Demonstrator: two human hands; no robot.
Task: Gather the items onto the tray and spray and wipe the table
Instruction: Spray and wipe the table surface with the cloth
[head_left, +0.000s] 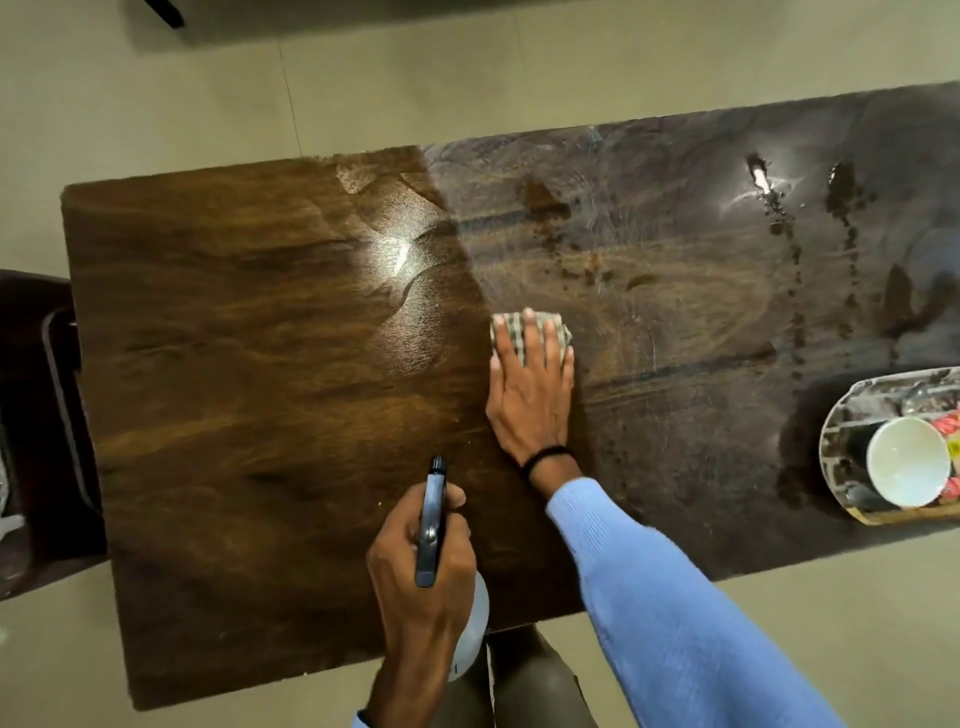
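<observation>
One cloth (530, 335) under right hand (527, 395).

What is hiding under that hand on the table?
A folded checked cloth lies under the right hand, pressed flat on the wet wooden table. Only its far edge peeks out past the fingers; the rest is covered.

Dark wooden table (249, 364), wet-streaked; folded checked cloth (550, 332) mid-surface; loaded tray (831, 431) at right edge
</observation>
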